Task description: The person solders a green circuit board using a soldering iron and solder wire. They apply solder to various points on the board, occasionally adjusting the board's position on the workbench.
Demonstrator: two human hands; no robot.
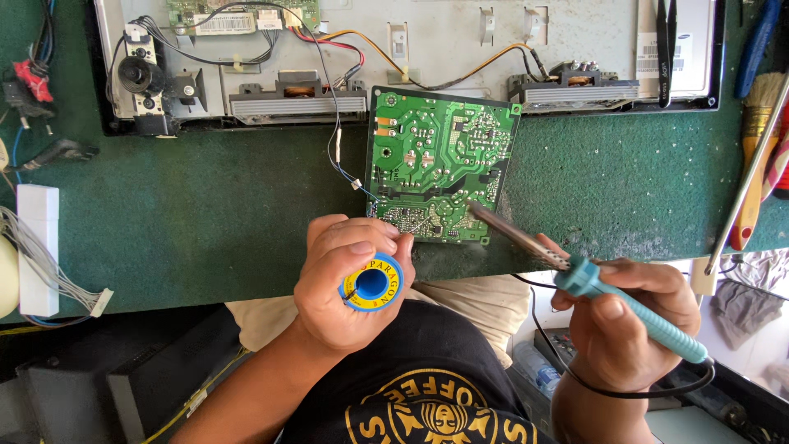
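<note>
A green circuit board (440, 156) lies solder-side up on the green mat, near the table's front edge. My left hand (341, 284) grips a blue and yellow spool of solder wire (371, 282), and a thin strand runs from my fingers up to the board's lower edge. My right hand (629, 321) holds a teal-handled soldering iron (625, 304); its metal tip (475, 207) rests on the board's lower right part. A black cord hangs from the iron's handle under my right hand.
An opened grey chassis (427, 49) with boards, wires and two speakers lies behind the circuit board. A paintbrush and screwdrivers (752, 148) stand at the right edge. A white block (37, 247) with a wire bundle sits at the left, with black plugs above it.
</note>
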